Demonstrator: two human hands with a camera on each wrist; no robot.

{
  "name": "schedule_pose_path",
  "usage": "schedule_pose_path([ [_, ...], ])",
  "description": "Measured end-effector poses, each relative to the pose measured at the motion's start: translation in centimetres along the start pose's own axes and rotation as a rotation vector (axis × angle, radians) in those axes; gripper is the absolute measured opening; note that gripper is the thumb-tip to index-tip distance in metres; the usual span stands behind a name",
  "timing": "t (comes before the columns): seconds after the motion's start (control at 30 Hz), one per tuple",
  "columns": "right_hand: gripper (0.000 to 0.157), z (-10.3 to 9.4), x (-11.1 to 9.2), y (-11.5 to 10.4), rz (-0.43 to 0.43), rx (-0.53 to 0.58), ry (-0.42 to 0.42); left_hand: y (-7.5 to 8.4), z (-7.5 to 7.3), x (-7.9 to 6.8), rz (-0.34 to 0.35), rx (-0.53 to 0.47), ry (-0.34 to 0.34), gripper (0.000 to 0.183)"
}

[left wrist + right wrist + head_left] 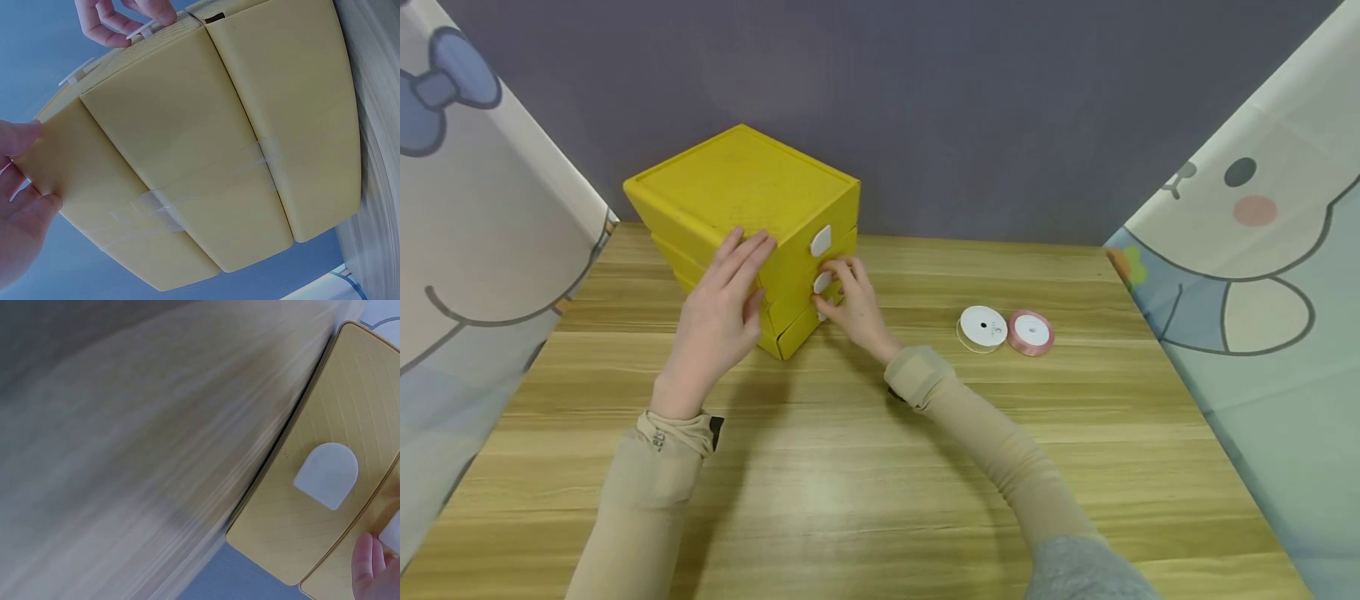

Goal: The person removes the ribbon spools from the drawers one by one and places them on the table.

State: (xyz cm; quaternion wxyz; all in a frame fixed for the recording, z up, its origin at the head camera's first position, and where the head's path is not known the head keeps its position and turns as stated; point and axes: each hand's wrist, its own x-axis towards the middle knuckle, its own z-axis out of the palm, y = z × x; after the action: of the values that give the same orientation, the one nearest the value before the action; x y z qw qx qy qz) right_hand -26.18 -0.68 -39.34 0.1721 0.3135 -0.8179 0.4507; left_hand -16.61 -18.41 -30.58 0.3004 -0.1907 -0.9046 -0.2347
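Note:
A yellow box of stacked drawers (737,183) stands at the back left of the table, each drawer front with a white handle (329,475). My left hand (718,312) rests on its near top edge with the fingers fairly straight; in the left wrist view this hand (25,206) touches the top corner. With my right hand (853,308) I pinch the middle drawer's handle (822,282). Its fingers (103,34) curl about that handle in the left wrist view. The right wrist view shows only part of this hand (378,578). All drawers look pushed in.
To the right on the wooden table (850,500) lie a white ribbon spool (982,325) and a pink-edged spool (1032,332), side by side. A dark wall (970,125) rises behind the box. Printed cloths (1262,250) hang at both sides. Clear tape (156,209) runs across the box's side.

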Motion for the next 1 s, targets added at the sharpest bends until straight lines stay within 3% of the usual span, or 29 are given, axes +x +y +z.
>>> schedule_pose_path([
  [0.1,0.039,0.0,-0.1,0.1,-0.002,-0.009,-0.009,0.0,0.0,-0.1,-0.004,0.0,-0.002,0.061],
  [0.37,0.066,0.1,-0.7,0.5,0.086,-0.078,-0.059,0.0,0.1,-0.1,0.005,0.0,0.006,0.061],
  [0.6,0.052,-0.1,-1.0,0.8,0.177,-0.226,-0.175,0.1,0.0,-0.1,0.006,-0.001,0.007,0.06],
  [0.83,0.058,0.1,-1.2,0.9,0.245,-0.278,-0.377,0.1,-0.1,-0.1,0.003,0.002,0.009,0.06],
  [1.0,0.051,0.4,-1.1,0.6,0.216,-0.279,-0.389,0.0,-0.2,-0.1,0.003,0.0,0.009,0.06],
])
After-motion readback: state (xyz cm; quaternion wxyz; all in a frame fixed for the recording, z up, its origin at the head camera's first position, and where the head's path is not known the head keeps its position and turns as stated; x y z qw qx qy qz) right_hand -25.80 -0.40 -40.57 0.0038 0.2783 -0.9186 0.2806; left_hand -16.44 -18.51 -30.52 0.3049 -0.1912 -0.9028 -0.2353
